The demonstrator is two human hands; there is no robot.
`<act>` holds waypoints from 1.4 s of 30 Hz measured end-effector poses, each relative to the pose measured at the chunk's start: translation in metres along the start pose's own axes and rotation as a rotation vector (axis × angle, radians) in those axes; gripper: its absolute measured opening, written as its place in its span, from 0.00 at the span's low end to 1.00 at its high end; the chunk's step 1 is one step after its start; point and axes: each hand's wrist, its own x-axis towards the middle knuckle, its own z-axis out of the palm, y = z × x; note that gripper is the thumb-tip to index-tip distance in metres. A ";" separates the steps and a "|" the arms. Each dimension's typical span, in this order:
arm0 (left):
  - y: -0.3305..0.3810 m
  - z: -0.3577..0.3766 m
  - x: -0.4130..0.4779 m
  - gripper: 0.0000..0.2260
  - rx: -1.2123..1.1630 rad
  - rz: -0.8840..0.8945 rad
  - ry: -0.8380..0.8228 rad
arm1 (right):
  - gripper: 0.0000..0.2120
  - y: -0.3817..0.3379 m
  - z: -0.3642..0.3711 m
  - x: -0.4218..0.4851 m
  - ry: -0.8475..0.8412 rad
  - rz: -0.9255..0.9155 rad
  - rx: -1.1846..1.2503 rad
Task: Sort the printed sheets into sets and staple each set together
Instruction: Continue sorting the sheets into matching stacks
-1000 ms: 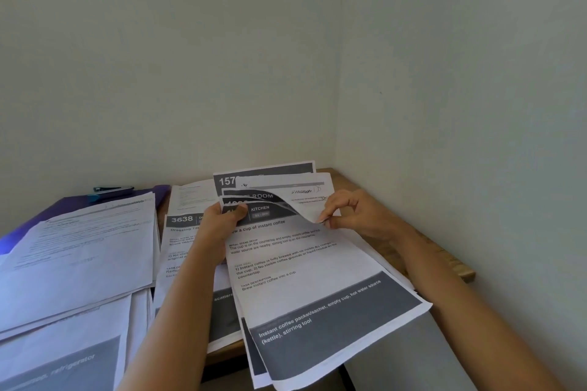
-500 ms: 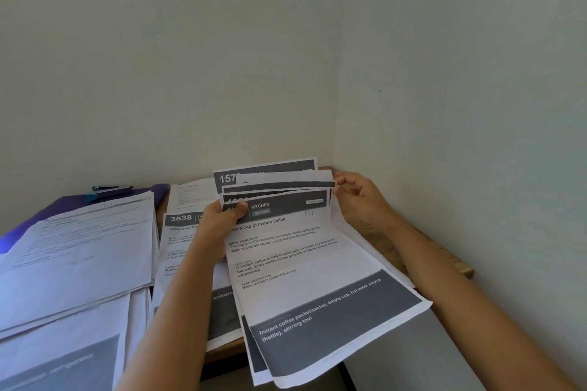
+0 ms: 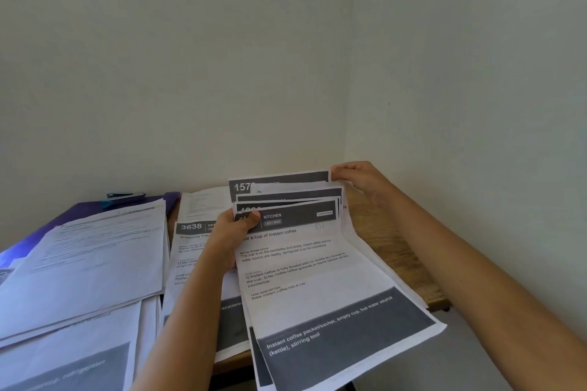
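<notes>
Two grips: left fingers clamp my fanned sheets, right fingers pinch rear corner.
Edge: sheets overhang counter.
Room: wall close right.

The worktop is covered at left by paper stacks, overhung centrally by held sheets; bare wood is left beside the wall.

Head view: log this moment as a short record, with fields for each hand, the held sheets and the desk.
left hand: grips the fanned sheets near their top left, thumb on the top sheet's header
right hand: pinches the top right corner of the rearmost sheet
top sheet: headed KITCHEN, about a cup of instant coffee
desk: wooden; carries sheet 3638, a pile of papers at left, a purple folder
</notes>
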 end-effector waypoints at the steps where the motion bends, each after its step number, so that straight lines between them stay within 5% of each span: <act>1: 0.000 0.000 0.000 0.04 0.002 0.002 0.001 | 0.07 -0.003 0.002 0.004 -0.018 -0.005 -0.026; 4: -0.001 -0.001 0.000 0.05 -0.007 0.000 -0.002 | 0.01 -0.010 0.011 0.011 -0.024 -0.046 -0.067; 20: -0.004 0.001 0.002 0.05 0.032 0.004 -0.030 | 0.05 -0.050 0.005 0.048 0.458 -0.234 0.002; 25: -0.005 0.002 0.002 0.03 0.037 0.027 -0.007 | 0.16 -0.028 0.002 0.038 0.117 -0.026 0.181; 32: -0.003 0.002 0.001 0.04 0.032 0.017 0.002 | 0.03 -0.003 -0.012 0.034 -0.004 0.178 0.150; 38: -0.003 0.000 0.001 0.04 0.025 -0.004 0.024 | 0.09 -0.035 -0.024 0.051 0.310 -0.028 0.193; 42: -0.002 -0.002 0.001 0.02 -0.002 -0.032 0.073 | 0.03 -0.054 -0.045 0.058 0.627 -0.268 0.004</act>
